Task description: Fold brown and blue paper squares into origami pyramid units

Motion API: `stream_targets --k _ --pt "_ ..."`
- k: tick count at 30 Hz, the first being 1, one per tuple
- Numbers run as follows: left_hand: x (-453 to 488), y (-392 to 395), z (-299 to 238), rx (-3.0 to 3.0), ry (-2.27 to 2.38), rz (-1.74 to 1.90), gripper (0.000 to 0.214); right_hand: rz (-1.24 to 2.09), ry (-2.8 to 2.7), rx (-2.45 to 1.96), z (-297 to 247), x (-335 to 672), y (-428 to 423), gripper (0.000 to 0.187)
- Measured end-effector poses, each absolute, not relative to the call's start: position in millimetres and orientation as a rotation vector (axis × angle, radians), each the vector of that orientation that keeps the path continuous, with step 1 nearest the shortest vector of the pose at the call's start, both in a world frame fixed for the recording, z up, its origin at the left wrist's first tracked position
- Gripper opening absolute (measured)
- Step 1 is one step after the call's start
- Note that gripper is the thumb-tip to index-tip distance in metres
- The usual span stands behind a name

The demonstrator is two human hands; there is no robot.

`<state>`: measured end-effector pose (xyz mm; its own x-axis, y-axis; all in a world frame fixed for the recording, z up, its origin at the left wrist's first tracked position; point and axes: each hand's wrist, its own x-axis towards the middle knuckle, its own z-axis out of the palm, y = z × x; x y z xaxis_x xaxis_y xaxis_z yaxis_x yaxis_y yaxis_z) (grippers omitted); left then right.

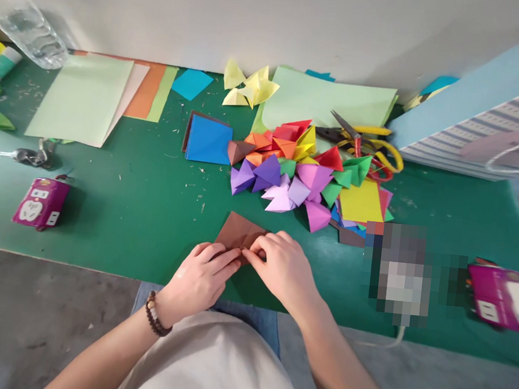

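A brown sheet of origami paper (pixel 239 231) lies on the green table near its front edge, partly covered by my hands. My left hand (pixel 203 272) rests on the paper's left and lower part, fingers together and pressing it down. From the right, my right hand (pixel 280 264) pinches the paper near its middle between thumb and forefinger. The fingertips of both hands almost meet there. Just beyond is a heap of folded paper pieces (pixel 285 163) in purple, orange, red, yellow and green. A stack of blue paper squares (pixel 209 139) sits left of the heap.
Scissors (pixel 385 154) lie behind the heap, beside a light blue box (pixel 480 99). Pale green sheets (pixel 80 98) and a water bottle (pixel 26 13) are at the back left. A purple box (pixel 42 203) stands left, another purple box (pixel 502 297) right. Yellow paper squares (pixel 362 201) lie near the heap.
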<state>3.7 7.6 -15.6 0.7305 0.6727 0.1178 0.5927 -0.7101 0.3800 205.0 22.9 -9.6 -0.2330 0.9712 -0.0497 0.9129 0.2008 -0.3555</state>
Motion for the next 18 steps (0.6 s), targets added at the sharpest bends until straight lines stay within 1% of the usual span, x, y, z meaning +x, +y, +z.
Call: stream_targets --k 5,13,18 --pt "5 8 -15 2.669 0.984 0.328 0.038 0.453 -2.195 -1.762 -15 207 18 0.012" --pt "6 13 -7 2.748 0.954 0.207 0.036 0.381 -2.182 -1.596 -26 213 11 0.014" --pt "7 14 -7 2.770 0.951 0.205 0.034 0.233 -2.113 -1.510 -24 216 -1 0.013"
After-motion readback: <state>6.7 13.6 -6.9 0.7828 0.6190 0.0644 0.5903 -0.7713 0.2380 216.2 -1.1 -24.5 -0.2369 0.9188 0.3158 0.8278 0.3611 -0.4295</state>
